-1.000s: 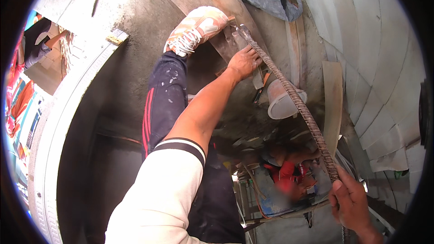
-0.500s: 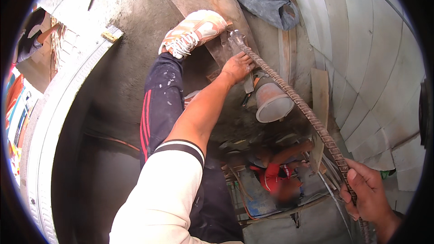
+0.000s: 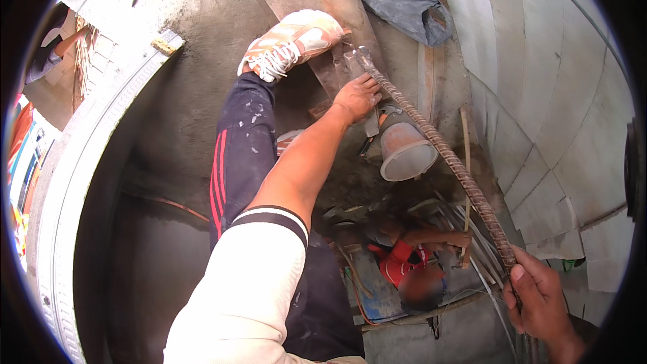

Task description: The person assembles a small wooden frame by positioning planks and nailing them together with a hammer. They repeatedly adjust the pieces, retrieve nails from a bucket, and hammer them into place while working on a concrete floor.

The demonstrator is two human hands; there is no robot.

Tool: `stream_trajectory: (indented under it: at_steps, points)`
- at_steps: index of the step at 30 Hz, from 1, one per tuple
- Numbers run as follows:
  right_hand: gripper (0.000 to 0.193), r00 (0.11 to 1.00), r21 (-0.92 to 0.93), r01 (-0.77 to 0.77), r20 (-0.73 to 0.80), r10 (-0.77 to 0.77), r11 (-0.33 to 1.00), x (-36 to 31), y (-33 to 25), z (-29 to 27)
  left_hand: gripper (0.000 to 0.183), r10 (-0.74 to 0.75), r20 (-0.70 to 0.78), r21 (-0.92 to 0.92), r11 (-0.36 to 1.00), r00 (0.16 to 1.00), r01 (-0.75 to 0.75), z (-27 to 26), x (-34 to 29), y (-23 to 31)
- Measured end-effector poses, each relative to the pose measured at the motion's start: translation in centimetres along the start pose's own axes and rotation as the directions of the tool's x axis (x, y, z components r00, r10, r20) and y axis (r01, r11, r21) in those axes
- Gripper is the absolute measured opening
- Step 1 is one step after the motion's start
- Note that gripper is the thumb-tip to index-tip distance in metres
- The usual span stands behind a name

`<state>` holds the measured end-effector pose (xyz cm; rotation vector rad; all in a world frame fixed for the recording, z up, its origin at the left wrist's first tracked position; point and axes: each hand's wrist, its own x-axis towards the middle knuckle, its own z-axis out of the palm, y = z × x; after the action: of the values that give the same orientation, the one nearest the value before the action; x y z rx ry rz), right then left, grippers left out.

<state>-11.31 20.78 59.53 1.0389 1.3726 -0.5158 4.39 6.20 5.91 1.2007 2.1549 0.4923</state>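
Observation:
A long ribbed steel bar (image 3: 450, 159) slants from the upper middle down to the lower right. My right hand (image 3: 543, 295) is closed around its lower part. The bar's far end lies over a short grey wooden piece (image 3: 372, 124) beside a plank. My left hand (image 3: 357, 100) is closed on that wooden piece, just beside the bar, its fingertips partly hidden. My shoe (image 3: 296, 39) rests on the wide plank (image 3: 323, 0) just left of the bar's tip.
A whitish bucket (image 3: 406, 152) hangs or stands below my left hand. Lower down, a person in red (image 3: 404, 263) holds a long wooden strip (image 3: 466, 195). A grey plastic bag (image 3: 404, 3) lies at the top. Pale panels (image 3: 539, 94) line the right; a metal-edged curve (image 3: 87, 141) bounds the left.
My right hand and the bar's lower end have shifted slightly left. The person below has turned the wooden strip, which now shows its narrow edge. My left hand stays in place.

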Motion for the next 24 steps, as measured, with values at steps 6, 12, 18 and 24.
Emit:
stream_trajectory:
  at_steps: [6,12,18,24]
  points:
    - [0.056,0.997,-0.023,0.036,0.066,-0.034,0.999,0.8,-0.5,-0.2,0.040,0.026,-0.027,0.062,0.998,0.999,-0.024,-0.3,-0.3,-0.1]
    - [0.056,0.993,0.090,-0.097,0.082,0.090,0.991,0.2,-2.6,-0.2,0.042,0.010,-0.064,0.002,1.000,0.998,-0.010,0.5,0.1,-0.1]
    - [0.055,0.994,0.052,-0.078,0.079,0.074,0.996,0.8,-3.3,0.0,0.035,-0.009,-0.085,0.008,1.000,0.996,0.009,0.9,0.1,0.1]
    - [0.051,0.982,0.140,-0.173,0.096,0.161,0.975,1.6,-1.1,1.0,0.051,0.005,-0.019,-0.040,0.999,1.000,-0.006,-0.1,-0.1,-0.3]
